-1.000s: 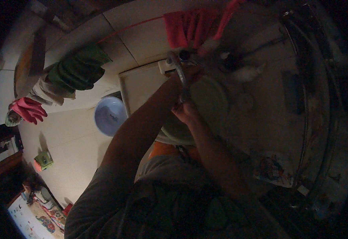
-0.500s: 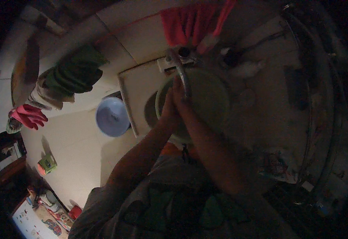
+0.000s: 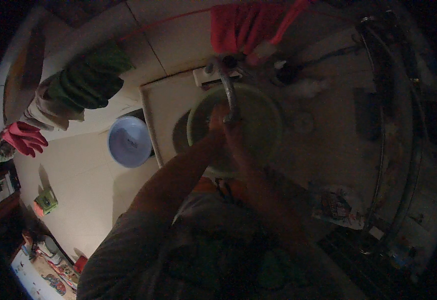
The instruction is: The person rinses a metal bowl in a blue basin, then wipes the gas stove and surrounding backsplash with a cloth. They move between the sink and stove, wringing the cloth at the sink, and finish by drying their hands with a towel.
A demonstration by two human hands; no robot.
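My left hand point(image 3: 217, 120) is over a pale green basin point(image 3: 277, 127), under a curved metal faucet point(image 3: 230, 92). It appears stretched out with nothing visible in it, though the light is dim. My right hand point(image 3: 232, 134) lies close against it, just below the spout's tip. The spout and the dark hide the right hand's fingers. Both forearms reach up from the lower edge. The basin stands on a light sink counter point(image 3: 161, 107).
A blue basin point(image 3: 131, 142) stands left of the counter. Green cloth point(image 3: 86, 82) and pink gloves point(image 3: 24, 138) hang at the left. Red cloth point(image 3: 241, 27) hangs behind the faucet. A green box point(image 3: 47, 201) is on the floor; a dark rack point(image 3: 351, 255) is lower right.
My hands were pressed together, reaching further under the spout; now they have drawn slightly back and parted a little. The view has shifted slightly.
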